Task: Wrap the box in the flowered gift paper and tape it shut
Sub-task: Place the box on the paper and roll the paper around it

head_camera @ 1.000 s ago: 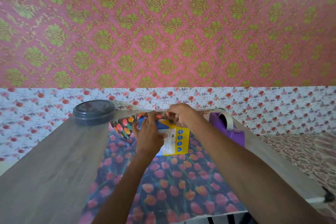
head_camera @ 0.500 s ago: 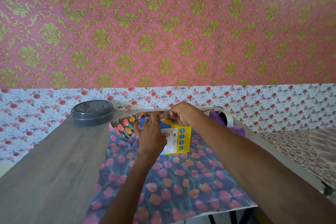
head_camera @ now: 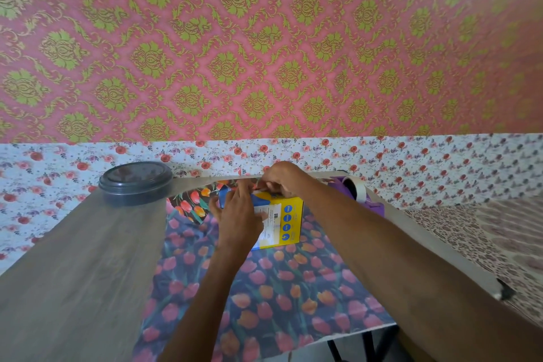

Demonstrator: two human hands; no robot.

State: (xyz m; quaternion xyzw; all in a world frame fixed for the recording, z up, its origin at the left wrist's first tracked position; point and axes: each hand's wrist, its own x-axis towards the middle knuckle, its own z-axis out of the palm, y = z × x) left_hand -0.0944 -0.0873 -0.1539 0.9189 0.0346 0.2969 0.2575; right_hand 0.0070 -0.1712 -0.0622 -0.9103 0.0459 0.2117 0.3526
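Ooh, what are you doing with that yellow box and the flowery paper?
Someone is wrapping a present. The yellow box sits on the gift paper, which is spread over the wooden table. The left hand lies flat on the box, and the right hand seems to pinch the paper's folded-up far edge at the box's far end. Most of the box is uncovered. A purple tape dispenser waits untouched to the right, and a dark round container sits far left.
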